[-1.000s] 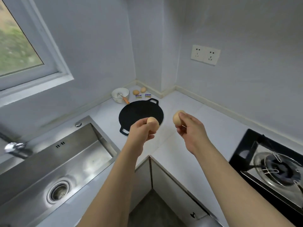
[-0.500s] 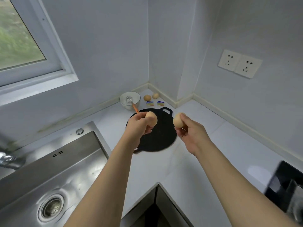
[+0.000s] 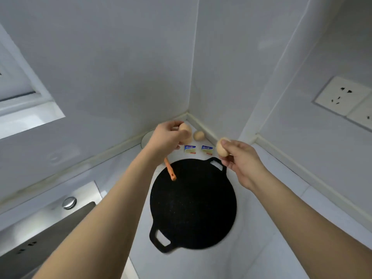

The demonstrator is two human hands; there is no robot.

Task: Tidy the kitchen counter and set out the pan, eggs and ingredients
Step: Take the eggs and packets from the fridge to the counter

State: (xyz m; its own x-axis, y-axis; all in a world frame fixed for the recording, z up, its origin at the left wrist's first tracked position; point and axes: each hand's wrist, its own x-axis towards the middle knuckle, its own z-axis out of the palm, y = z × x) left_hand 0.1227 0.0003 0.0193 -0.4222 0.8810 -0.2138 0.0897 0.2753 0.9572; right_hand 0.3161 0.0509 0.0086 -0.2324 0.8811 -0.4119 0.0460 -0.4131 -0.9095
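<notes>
While both hands are reaching toward the corner beyond the pan [image 3: 193,206], each is carrying one egg. The left hand [image 3: 167,140] is gripping its egg [image 3: 186,130] with fingers curled around it, hovering past the pan's far rim, above where a white bowl [image 3: 146,138] is mostly hidden by the wrist. The right hand [image 3: 241,160] is pinching the second egg [image 3: 221,148] between thumb and fingertips, just over the pan's far handle. A third egg [image 3: 198,135] is lying on the worktop [image 3: 277,198] beyond the pan, against the wall corner, and two small packets [image 3: 190,149] are lying between it and the pan. An orange handle [image 3: 170,170] is sticking out from under the left wrist and overhanging the pan's rim.

The risks, as I judge them: an egg set down on the bare, flat worktop is likely to roll, either into the lying egg or off toward the pan. The right-hand pinch is looking light, so a slip could be dropping that egg onto the hard pan and cracking it. The left wrist is passing close over the orange handle and could be knocking it, tipping whatever it is resting in.
</notes>
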